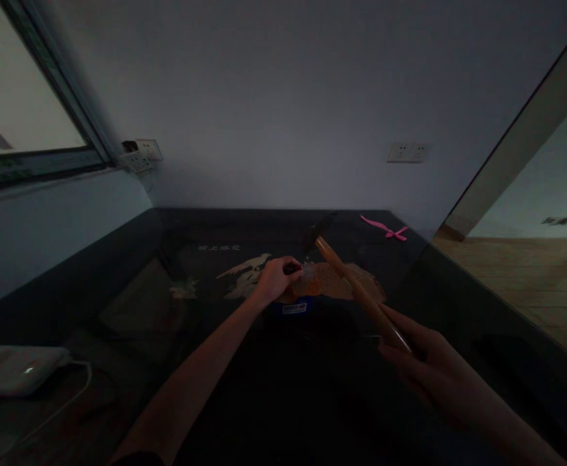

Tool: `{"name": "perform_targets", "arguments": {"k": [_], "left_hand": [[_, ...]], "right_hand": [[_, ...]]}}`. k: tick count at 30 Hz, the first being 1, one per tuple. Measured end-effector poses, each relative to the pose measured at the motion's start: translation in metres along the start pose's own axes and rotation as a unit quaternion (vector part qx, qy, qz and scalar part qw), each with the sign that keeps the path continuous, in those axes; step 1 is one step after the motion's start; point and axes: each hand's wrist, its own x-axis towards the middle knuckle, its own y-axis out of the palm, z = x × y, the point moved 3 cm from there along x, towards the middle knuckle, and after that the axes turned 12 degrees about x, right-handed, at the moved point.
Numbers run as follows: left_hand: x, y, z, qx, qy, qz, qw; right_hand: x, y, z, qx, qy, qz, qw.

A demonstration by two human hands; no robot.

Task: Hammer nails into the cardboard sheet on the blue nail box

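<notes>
In my right hand (422, 362) is a hammer (361, 291), gripped low on its light wooden handle. Its dark head points up and away, above the black table. My left hand (277, 278) is closed in a pinch at the middle of the table; what its fingers hold, if anything, is too dark to make out. Close to those fingertips lies a clear and orange patch (312, 281), its kind unclear. Just below the left hand shows a blue item with a white label (294, 309). The hammer head is apart from the left fingers, farther back.
The glossy black table (283, 401) bears a pale and brown printed design. A pink ribbon (388, 229) lies at the back right. At the left rests a white device (19, 369) with a cable. Sockets (408, 153) are on the wall behind.
</notes>
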Motion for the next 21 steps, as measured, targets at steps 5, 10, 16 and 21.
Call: {"name": "perform_targets", "arguments": {"k": [5, 10, 16, 21], "left_hand": [[-0.0003, -0.0003, 0.0009, 0.015, -0.004, -0.004, 1.000], [-0.0005, -0.0008, -0.0011, -0.014, -0.009, 0.002, 1.000], [-0.0009, -0.0013, 0.0002, 0.024, -0.012, 0.002, 1.000], [-0.0011, 0.0008, 0.0013, 0.008, 0.010, -0.001, 1.000]], "right_hand": [[0.0049, 0.0026, 0.0037, -0.015, -0.018, 0.008, 1.000], [0.0024, 0.0020, 0.0010, -0.034, 0.007, 0.007, 0.999], [0.0012, 0.0030, -0.0032, -0.027, 0.031, 0.022, 0.999], [0.0014, -0.0009, 0.0026, -0.031, -0.008, -0.015, 0.999]]}}
